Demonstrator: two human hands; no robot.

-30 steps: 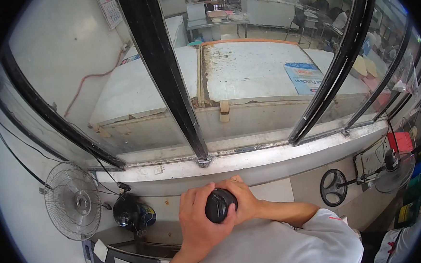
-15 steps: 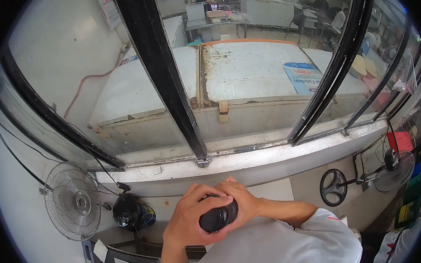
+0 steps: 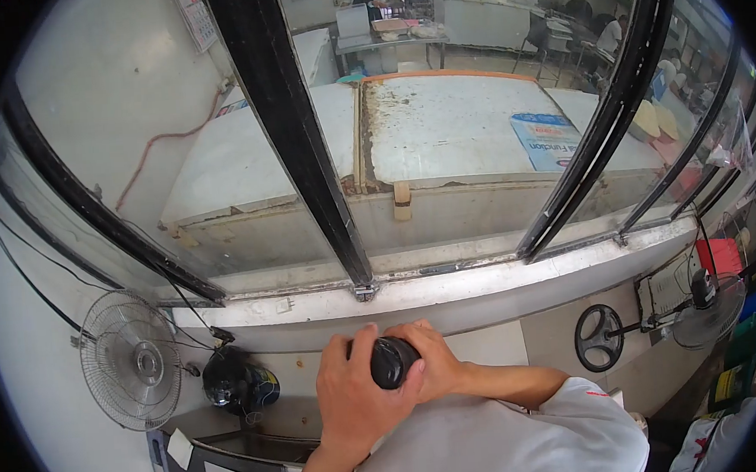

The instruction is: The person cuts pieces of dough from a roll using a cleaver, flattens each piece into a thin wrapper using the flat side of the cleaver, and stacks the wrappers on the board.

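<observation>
Between my two hands, close to my chest, is a shiny black rounded object. Only its domed end shows, and I cannot make out its exact kind. My left hand wraps it from the left, fingers curled over the far side and thumb along the near side. On the other side, my right hand is closed against it, its fingers bent at the far right edge. The palms and the lower part of the object are hidden.
A wire-caged fan stands left, beside a black round-topped container. Ahead, a white ledge runs beneath framed glass, with a white chest behind it. A black round wheel base lies right. A dark bin is lower left.
The black object has moved up slightly and shows less of its side. My left hand's fingers have shifted round it, and its wrist has come right. My right hand has stayed close to it.
</observation>
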